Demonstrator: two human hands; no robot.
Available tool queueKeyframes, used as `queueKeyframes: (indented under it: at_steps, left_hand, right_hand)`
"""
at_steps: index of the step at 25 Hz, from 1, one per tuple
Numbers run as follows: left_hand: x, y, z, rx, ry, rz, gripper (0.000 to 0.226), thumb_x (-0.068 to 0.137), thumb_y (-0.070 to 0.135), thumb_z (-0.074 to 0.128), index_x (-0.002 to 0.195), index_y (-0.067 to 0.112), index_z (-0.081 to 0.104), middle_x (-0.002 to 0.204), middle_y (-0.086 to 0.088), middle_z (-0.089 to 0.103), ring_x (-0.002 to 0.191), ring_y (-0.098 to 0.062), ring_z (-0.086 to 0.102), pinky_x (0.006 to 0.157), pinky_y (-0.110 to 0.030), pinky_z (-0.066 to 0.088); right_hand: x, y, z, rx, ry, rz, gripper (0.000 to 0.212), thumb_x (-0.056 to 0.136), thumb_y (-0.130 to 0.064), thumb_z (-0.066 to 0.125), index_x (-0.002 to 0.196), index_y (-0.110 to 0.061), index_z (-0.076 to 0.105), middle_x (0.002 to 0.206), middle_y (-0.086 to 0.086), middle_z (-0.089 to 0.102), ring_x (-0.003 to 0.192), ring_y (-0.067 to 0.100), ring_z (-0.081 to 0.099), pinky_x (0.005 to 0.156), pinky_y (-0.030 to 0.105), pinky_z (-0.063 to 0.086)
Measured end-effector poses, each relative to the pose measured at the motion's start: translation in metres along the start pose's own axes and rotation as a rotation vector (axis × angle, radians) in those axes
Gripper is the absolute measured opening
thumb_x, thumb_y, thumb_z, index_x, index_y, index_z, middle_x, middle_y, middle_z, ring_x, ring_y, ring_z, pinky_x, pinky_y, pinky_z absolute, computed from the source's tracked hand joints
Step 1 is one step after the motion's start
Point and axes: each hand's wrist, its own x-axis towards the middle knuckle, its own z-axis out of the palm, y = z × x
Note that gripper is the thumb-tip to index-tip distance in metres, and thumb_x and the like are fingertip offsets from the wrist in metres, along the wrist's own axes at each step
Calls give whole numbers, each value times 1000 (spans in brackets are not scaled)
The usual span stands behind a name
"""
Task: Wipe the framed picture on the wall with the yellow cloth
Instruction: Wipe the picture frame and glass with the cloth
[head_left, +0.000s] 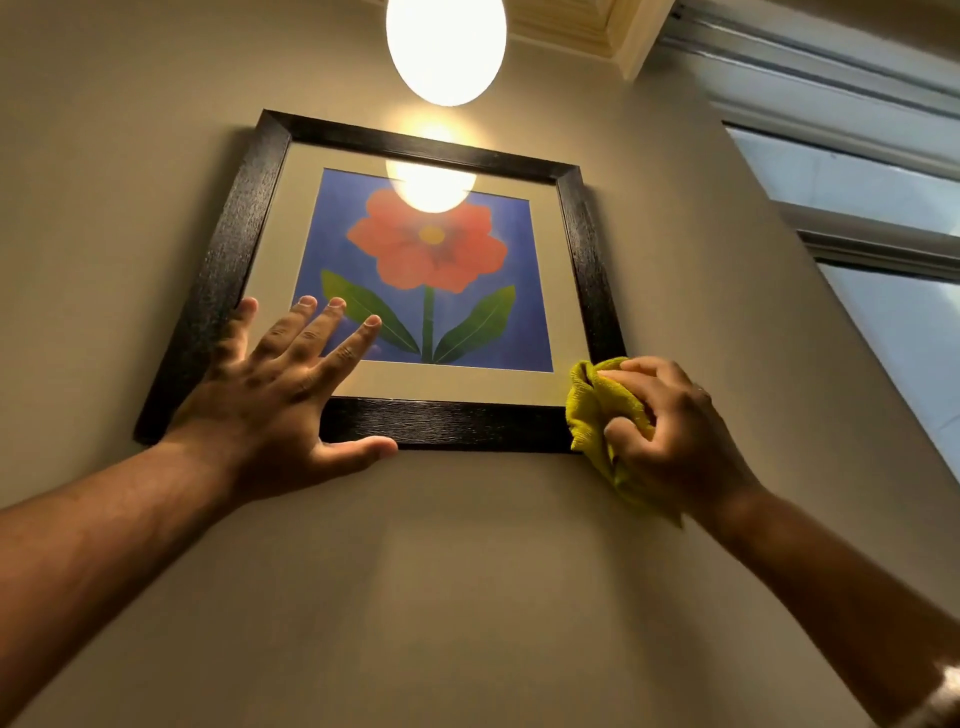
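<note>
The framed picture (415, 270) hangs on the beige wall (467, 571): a dark wood frame, a cream mat, and a red flower with green leaves on blue, with the lamp (445, 47) glaring in its glass. The left hand (280, 395) lies flat on its lower left corner, fingers spread, thumb under the bottom rail. At the lower right corner, the right hand (670, 436) clutches the bunched yellow cloth (597, 410), fingers curled around it.
</note>
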Motion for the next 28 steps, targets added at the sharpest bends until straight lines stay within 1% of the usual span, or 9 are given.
queueKeyframes:
  at_steps: [4,7,11,16,19,21,23,26,28]
  left_hand:
    - [-1,-1,-1,-3,-13,-1,106,67,94,14,153,35,-5,164,-8,10,151,-27,7,119,-63,0]
    - [-1,-2,1,-7,-14,8,105,69,93,15,153,35,-5,164,-9,11,151,-27,7,119,-64,1]
    - [0,-3,1,12,-27,10,105,69,94,16,153,35,-6,164,-8,12,151,-27,9,119,-63,1]
    - [0,-3,4,2,1,17,108,70,93,18,153,31,-10,164,-9,11,151,-28,10,119,-64,3]
    - [-1,-3,4,-2,4,13,110,69,94,19,153,30,-12,164,-8,10,151,-27,9,119,-63,1]
    - [0,-3,4,-2,2,16,112,69,94,19,153,28,-14,164,-8,9,151,-27,9,119,-62,1]
    - [-1,-3,4,-10,6,9,114,69,94,18,153,24,-15,164,-7,8,151,-27,8,120,-62,1]
    - [-1,-4,3,-18,3,3,118,68,95,18,152,19,-16,164,-6,5,151,-25,6,120,-62,0]
    - [-2,-3,2,-23,3,5,120,68,94,19,152,17,-18,165,-6,1,151,-26,4,120,-62,1]
  right_hand:
    - [-24,-69,49,-151,45,-174,61,67,-31,50,127,-26,53,137,8,55,124,33,48,105,46,41]
    - [-39,-69,66,-225,-109,-341,76,74,-40,46,147,-29,26,159,3,23,148,25,15,122,41,12]
    - [-23,-39,39,-213,81,241,73,75,-37,34,147,-26,27,160,6,20,147,30,16,121,42,17]
    - [-13,-65,60,-256,-180,-391,69,80,-37,48,146,-32,28,158,1,25,146,27,22,119,38,14]
    - [32,-41,31,-274,-69,55,62,87,-34,45,146,-30,27,160,3,22,147,27,19,119,38,16]
    - [31,-59,48,-261,-45,-142,63,81,-34,40,144,-26,33,158,7,28,145,26,23,120,39,15]
    - [34,-71,58,-228,-295,-481,63,83,-35,42,145,-29,31,159,4,26,146,23,22,122,39,16]
    - [85,-63,33,-248,-201,-134,56,87,-31,46,142,-26,35,154,4,34,143,29,27,116,40,25]
    - [86,-74,42,-233,-65,-198,47,84,-33,45,129,-21,48,138,8,49,132,31,39,115,40,29]
